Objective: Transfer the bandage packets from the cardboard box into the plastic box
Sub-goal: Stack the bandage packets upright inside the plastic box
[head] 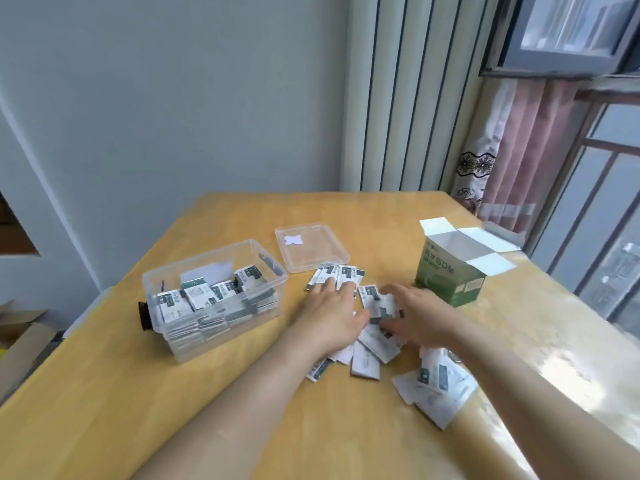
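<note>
Currently mid-gather, both hands on the pile.

Loose bandage packets (375, 344) strewn flat on counter (173, 410), just right of plastic box (197, 257), many overlapping; a few stragglers further right of it and nearer the camera. More packets already inside plastic box, piled well up its walls. Cardboard box (446, 275) upright with flaps open, well to the right of plastic box, beyond the pile; whether any packets remain inside, not discernible. Clear lid (311, 247) flat on counter just past plastic box's far right corner.

Handling, judged: thin paper sachets, very light, bendy, not fragile. Probably slick on one another, so apt to fan out or slip from a loose stack. Singles lying flat likely awkward to lift. Better to sweep together first, square up, then pinch the bundle across its faces, thumb under and fingers over.

Left hand (332, 306) flat on the side of the pile nearer plastic box, fingers (329, 284) straight and spread, pressing down, holding nothing. Right hand (415, 313) on the side of the pile away from plastic box, fingers bent down onto packets; cannot tell whether any pinched, too blurred. Packets under and between both hands, touching fingers; a small fan just beyond left fingertips, others beneath both forearms.
</note>
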Motion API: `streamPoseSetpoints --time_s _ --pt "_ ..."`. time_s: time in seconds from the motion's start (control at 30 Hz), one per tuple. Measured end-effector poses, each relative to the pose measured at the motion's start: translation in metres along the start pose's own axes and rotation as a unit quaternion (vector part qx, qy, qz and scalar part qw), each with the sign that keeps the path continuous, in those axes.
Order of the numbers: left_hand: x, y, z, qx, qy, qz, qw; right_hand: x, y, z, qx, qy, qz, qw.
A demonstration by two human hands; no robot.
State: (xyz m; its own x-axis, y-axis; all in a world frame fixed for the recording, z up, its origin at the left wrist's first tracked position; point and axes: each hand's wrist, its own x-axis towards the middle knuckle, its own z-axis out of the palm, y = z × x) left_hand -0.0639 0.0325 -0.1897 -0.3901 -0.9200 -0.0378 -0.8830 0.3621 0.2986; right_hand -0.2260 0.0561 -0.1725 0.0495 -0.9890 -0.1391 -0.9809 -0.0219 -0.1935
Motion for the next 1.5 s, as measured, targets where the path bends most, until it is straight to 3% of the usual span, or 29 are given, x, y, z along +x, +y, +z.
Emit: streamPoseSetpoints --time_s 0.1,0.23,0.37,0.5,0.7,0.9,1.17,1.27,1.43,1.47,1.5 --pt "0.007 0.010 0.004 0.044 0.011 0.008 0.999 0.002 0.010 0.010 0.127 0.060 -0.058 0.988" --pt "-0.006 0.009 0.001 -0.014 0.008 0.020 1.000 0.005 0.018 0.015 0.223 0.070 -0.096 0.968" --pt "-0.022 0.001 -0.010 -0.005 -0.066 0.010 0.998 0.000 0.018 0.006 0.113 0.089 -0.070 0.987" --pt "-0.027 0.002 -0.014 0.017 -0.064 0.000 0.998 -0.021 0.016 -0.003 0.052 -0.012 -0.071 0.996" --pt "-0.030 0.013 -0.011 -0.002 -0.049 -0.009 0.999 -0.026 0.007 0.000 0.099 -0.035 -0.095 0.990" --pt "-0.029 0.009 -0.013 -0.019 -0.028 -0.016 0.999 -0.020 0.005 0.006 0.158 0.050 -0.088 0.982" --pt "-0.035 0.032 0.010 0.048 0.014 0.000 0.999 -0.013 0.021 0.007 0.203 0.167 0.027 0.964" --pt "-0.030 0.032 0.015 0.031 0.068 0.021 0.997 -0.011 0.016 0.009 0.327 0.177 0.021 0.928" --pt "-0.024 0.017 0.006 -0.025 0.057 -0.009 0.998 -0.010 0.019 0.006 0.622 0.116 0.025 0.774" --pt "-0.023 0.015 0.004 -0.059 0.051 -0.026 0.997 -0.010 0.020 0.006 0.640 0.103 0.042 0.761" --pt "-0.022 0.013 0.003 -0.102 0.047 -0.042 0.993 -0.009 0.020 0.007 0.628 0.094 0.068 0.769"
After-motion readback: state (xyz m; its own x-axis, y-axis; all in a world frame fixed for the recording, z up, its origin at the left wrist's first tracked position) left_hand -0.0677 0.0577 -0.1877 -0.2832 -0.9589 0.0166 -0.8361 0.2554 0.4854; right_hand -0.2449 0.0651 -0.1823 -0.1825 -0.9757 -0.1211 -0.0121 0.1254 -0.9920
